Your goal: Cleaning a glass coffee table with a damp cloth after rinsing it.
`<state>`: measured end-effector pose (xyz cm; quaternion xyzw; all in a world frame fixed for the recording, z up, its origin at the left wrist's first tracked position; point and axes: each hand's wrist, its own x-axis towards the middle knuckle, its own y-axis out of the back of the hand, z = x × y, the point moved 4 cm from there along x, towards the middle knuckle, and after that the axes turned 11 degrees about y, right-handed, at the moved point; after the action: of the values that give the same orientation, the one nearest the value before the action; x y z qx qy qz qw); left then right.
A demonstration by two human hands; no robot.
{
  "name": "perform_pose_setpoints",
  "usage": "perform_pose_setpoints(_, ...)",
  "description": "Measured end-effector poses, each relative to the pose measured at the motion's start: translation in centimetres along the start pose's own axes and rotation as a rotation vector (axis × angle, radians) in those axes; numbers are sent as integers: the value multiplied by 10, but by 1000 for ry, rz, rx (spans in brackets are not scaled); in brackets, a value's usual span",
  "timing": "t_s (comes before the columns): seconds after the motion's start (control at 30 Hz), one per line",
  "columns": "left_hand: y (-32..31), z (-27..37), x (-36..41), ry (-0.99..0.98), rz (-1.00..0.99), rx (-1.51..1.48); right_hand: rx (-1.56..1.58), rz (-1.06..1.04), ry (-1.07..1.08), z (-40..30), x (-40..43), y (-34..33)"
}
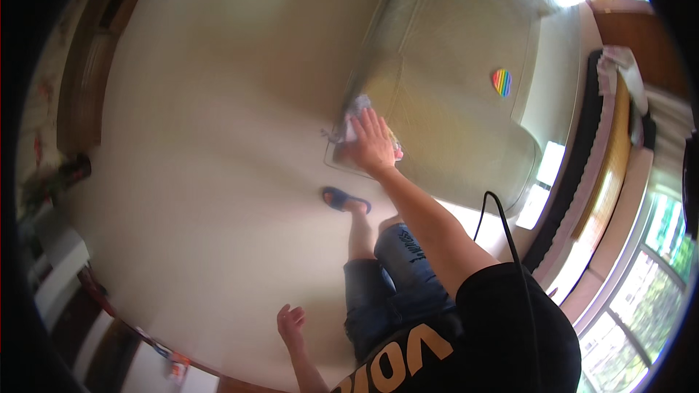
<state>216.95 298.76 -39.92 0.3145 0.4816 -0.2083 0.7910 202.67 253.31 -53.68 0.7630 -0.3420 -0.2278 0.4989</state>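
My right hand (371, 139) lies flat, fingers stretched out, on a crumpled cloth (359, 103) with a grey and white part. It presses the cloth at the near left corner of a glossy table (464, 120); a clear cover appears to lie over the tabletop. Part of the cloth is hidden beneath the palm. Low in the view, my left hand (291, 323) hangs apart from the table with loosely bent fingers and nothing visible in it.
A rainbow-striped heart (502, 83) lies on the tabletop. To the right runs a cushioned bench (595, 169) below a window (636, 289). A black cable (510, 240) passes by my right shoulder. My foot in a dark slipper (341, 199) stands on the pale floor (218, 191). Wooden furniture (90, 76) is at far left.
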Motion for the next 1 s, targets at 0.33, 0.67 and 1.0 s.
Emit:
perform_pose_setpoints(0.33,44,54,86,14,-191,891,-171,237,-608,132,-178,44)
perform_pose_setpoints(0.67,-46,295,180,16,-136,1074,-502,418,-1138,315,-118,91)
perform_pose_setpoints(1.0,-205,477,157,-303,-302,1070,-254,119,-295,133,149,22)
